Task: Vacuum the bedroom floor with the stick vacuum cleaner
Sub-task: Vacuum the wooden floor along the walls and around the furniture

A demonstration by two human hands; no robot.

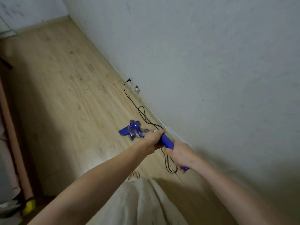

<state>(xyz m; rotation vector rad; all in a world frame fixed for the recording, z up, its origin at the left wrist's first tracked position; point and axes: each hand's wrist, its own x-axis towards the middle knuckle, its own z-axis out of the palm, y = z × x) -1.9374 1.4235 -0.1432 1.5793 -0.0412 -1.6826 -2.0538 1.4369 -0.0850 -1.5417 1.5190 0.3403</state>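
A pale wall (pixel 211 62) runs along the right, with a socket (pixel 137 89) low down near the skirting. At far left stands a brown bed frame (pixel 14 143); a yellow object (pixel 30 207) lies at its near end.

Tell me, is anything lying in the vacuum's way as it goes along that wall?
Yes. The black power cord trails in loops over the floor beside the vacuum head, running along the wall to the socket. The floor farther left looks bare.
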